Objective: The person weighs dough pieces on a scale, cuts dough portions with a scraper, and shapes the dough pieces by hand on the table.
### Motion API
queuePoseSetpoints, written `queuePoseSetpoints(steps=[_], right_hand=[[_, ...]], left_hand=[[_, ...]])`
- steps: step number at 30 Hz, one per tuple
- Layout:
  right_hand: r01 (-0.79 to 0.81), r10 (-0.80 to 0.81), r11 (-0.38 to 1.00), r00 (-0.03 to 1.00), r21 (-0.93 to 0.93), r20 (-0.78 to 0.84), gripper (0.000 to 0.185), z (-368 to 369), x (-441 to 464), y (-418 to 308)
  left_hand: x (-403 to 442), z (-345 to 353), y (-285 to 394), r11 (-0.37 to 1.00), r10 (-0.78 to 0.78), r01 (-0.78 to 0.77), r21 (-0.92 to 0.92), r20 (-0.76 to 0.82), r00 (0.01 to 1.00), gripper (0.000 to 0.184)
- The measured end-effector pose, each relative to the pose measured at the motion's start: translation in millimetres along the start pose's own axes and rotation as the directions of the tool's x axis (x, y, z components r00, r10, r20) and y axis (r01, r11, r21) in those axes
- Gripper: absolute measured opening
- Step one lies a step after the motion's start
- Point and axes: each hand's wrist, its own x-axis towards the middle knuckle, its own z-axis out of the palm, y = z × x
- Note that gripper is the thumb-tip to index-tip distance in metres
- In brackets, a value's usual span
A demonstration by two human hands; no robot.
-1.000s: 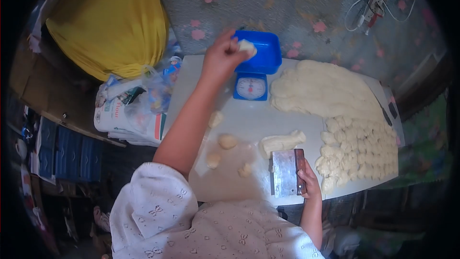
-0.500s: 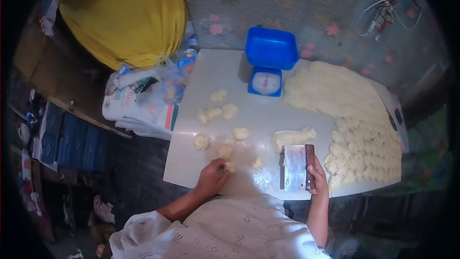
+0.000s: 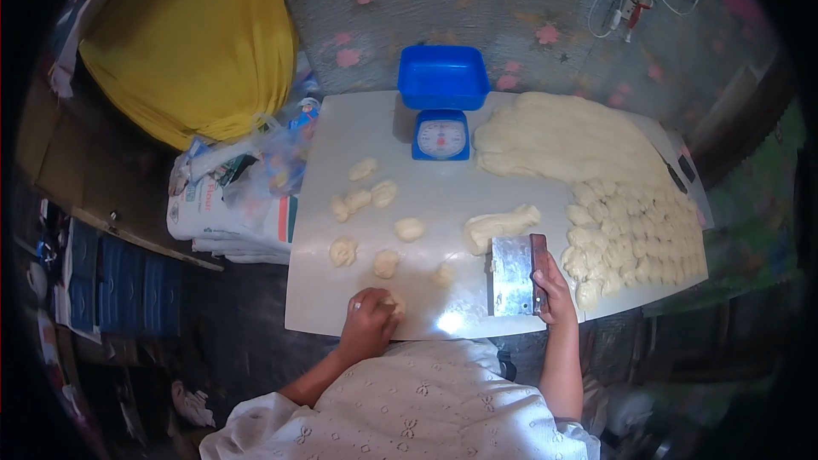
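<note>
My left hand (image 3: 369,322) curls over a small piece of dough (image 3: 395,301) near the table's front edge, its fingers closed on it. In my right hand (image 3: 557,290) is a dough scraper (image 3: 513,276), gripped by its dark wooden handle with the metal blade facing left. Just beyond the blade lies a long strip of dough (image 3: 501,225). Several loose dough lumps are scattered on the left half of the table, including one lump (image 3: 386,263) just past my left hand and a smaller one (image 3: 443,274) between my hands.
A blue kitchen scale (image 3: 440,136) with a blue pan (image 3: 443,77) stands at the back of the white table (image 3: 332,136). A large dough sheet (image 3: 562,132) and rows of dough pieces (image 3: 635,243) cover the right side. Flour sacks (image 3: 226,213) sit left of the table.
The camera view has shifted, so the table contents appear further left. My left hand has come nearer the front edge with the dough piece, more closed over it. The scraper stays in my right hand.
</note>
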Motion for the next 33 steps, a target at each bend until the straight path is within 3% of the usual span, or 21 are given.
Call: queuePoseSetpoints(steps=[2, 4, 8, 10, 13, 14, 16, 17, 19, 22, 26, 29, 31, 32, 33], right_hand=[[0.017, -0.017, 1.0, 1.0, -0.009, 0.003, 0.067, 1, -1, 0], [0.013, -0.013, 1.0, 1.0, -0.005, 0.004, 0.066, -2, -1, 2], [0.01, -0.01, 1.0, 1.0, 0.008, 0.004, 0.065, -2, -1, 2], [0.0, 0.0, 1.0, 1.0, 0.025, -0.008, 0.065, -3, -1, 5], [-0.005, 0.006, 0.999, 1.0, 0.048, -0.012, 0.066, -5, 1, 6], [-0.009, 0.009, 0.999, 1.0, 0.054, 0.0, 0.066, -5, 1, 6], [-0.015, 0.015, 0.999, 1.0, 0.049, 0.004, 0.066, -6, 1, 7], [-0.022, 0.022, 0.999, 1.0, 0.045, 0.012, 0.066, -6, 2, 6], [-0.029, 0.028, 0.999, 0.999, 0.04, 0.016, 0.066, -3, 3, 3], [-0.037, 0.036, 0.998, 0.999, 0.045, 0.032, 0.066, -2, 3, 3], [0.01, -0.009, 0.999, 1.0, 0.035, -0.015, 0.066, -4, 1, 6], [-0.01, 0.01, 0.999, 1.0, 0.037, -0.003, 0.069, -5, 2, 3], [-0.032, 0.031, 0.999, 0.999, 0.038, 0.015, 0.07, -6, 4, 5], [-0.039, 0.038, 0.999, 0.999, 0.028, 0.019, 0.07, -6, 5, 4], [-0.047, 0.047, 0.999, 0.999, 0.016, 0.024, 0.071, -5, 7, 3]], left_hand=[[2, 4, -4, 0.998, -0.007, 0.004, -0.057, -0.039, 0.999, 0.028], [6, 4, -5, 0.952, -0.28, 0.263, -0.159, -0.094, 0.955, 0.021], [12, -1, -7, 0.887, -0.403, 0.377, -0.268, -0.049, 0.914, 0.02], [11, -1, -14, 0.999, -0.022, 0.023, 0.049, -0.027, 0.999, 0.034], [8, -15, 11, 0.984, 0.044, -0.033, 0.173, -0.062, 0.997, 0.044], [8, -10, 11, 0.985, 0.046, -0.035, 0.172, -0.06, 0.997, 0.044], [9, 0, 11, 0.995, -0.093, 0.095, -0.006, 0.168, 0.981, 0.051], [13, 4, 12, 0.995, -0.096, 0.098, -0.005, 0.165, 0.982, 0.051], [23, 10, 12, 0.993, 0.104, -0.114, 0.008, 0.357, 0.928, 0.058], [30, 19, 15, 0.977, 0.188, -0.212, 0.03, 0.352, 0.917, 0.055], [5, 16, 0, 0.979, 0.177, -0.202, 0.033, 0.361, 0.915, 0.046], [-30, 10, -32, 0.949, 0.314, -0.294, -0.111, 0.288, 0.905, 0.038], [-37, -6, -26, 0.968, -0.135, 0.208, -0.141, 0.407, 0.903, 0.034], [-35, -11, -21, 0.968, -0.139, 0.211, -0.138, 0.408, 0.902, 0.034], [-31, -13, -17, 0.969, -0.21, 0.237, -0.076, 0.257, 0.943, 0.035]])
